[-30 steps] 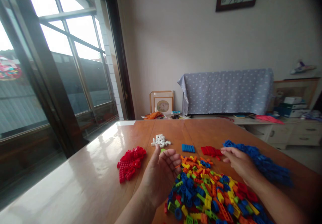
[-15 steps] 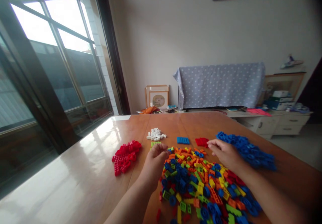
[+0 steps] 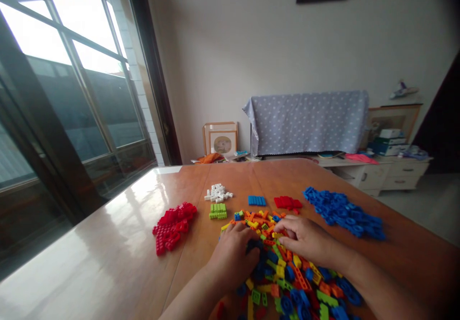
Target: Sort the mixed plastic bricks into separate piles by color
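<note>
A mixed pile of toy building bricks [image 3: 298, 274] in orange, yellow, green, blue and red lies in front of me. My left hand [image 3: 235, 250] is over its left side, fingers bent down and thumb apart; the fingertips are partly hidden among the bricks. On the pile's upper right rests my right hand [image 3: 305, 236], its thumb and fingers apart with a gap between them and no brick visible in it. Just beyond the hands sit a small group of red bricks [image 3: 287, 202], a row of blue bricks [image 3: 256, 200] and a block of lime-green bricks [image 3: 218, 211].
White bricks [image 3: 218, 193] are heaped farther back on the wooden table [image 3: 125, 248]. Red bricks [image 3: 174, 226] lie at the left, and a long heap of blue bricks [image 3: 343, 212] at the right. A cabinet [image 3: 391, 174] and a cloth-covered object [image 3: 309, 123] stand beyond.
My right hand has moved from the small red group back to the mixed pile. My left hand has come down onto the pile, uncovering the lime-green bricks. The view has shifted slightly right.
</note>
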Demonstrator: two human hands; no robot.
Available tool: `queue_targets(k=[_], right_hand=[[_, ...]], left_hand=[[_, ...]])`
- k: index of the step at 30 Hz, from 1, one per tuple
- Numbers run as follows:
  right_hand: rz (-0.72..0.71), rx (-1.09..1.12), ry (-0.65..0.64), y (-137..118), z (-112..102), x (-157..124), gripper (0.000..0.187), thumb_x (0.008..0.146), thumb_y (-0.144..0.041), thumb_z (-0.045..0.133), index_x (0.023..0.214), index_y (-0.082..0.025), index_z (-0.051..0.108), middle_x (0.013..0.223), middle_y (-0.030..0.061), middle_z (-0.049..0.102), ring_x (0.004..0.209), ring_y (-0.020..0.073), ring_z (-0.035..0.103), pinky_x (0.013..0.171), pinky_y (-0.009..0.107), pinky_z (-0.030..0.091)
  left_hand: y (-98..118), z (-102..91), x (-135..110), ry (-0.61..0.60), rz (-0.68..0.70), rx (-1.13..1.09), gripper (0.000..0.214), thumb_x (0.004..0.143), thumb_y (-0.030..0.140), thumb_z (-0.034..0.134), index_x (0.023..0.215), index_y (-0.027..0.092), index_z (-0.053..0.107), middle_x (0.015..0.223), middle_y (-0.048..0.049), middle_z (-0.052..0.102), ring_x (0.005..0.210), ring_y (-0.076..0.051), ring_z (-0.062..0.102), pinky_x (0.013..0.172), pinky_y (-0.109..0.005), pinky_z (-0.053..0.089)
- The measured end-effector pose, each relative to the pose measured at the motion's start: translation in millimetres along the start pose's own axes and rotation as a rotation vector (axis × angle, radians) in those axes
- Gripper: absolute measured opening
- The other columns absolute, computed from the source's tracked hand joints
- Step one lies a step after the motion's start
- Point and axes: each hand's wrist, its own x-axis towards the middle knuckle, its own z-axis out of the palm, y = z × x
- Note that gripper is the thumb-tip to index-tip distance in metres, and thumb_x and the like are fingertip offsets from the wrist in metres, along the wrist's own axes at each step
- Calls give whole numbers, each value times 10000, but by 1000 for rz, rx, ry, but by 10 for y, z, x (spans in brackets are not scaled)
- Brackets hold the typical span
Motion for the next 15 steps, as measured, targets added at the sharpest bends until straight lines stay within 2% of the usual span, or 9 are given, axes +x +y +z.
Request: queue_targets(k=[9,15], right_hand=[[24,6,-15,24,-34,-11,43,779,-219,604,786,-223,646,688,-28,573,616,131,530,576,230,344],[26,29,6,34,-42,-11,36,783,-208,585,753,-213,604,691,-34,578,623,126,526,575,224,352]], left_hand=[[0,25,6,-25,3,-1,239,693,134,588,917,216,603,975,-47,621,927,-214,538,812,-306,402],[39,-5,-1,-40,-28,4,208,667,113,567,851,208,552,903,-32,607,833,-186,514,708,-279,359]])
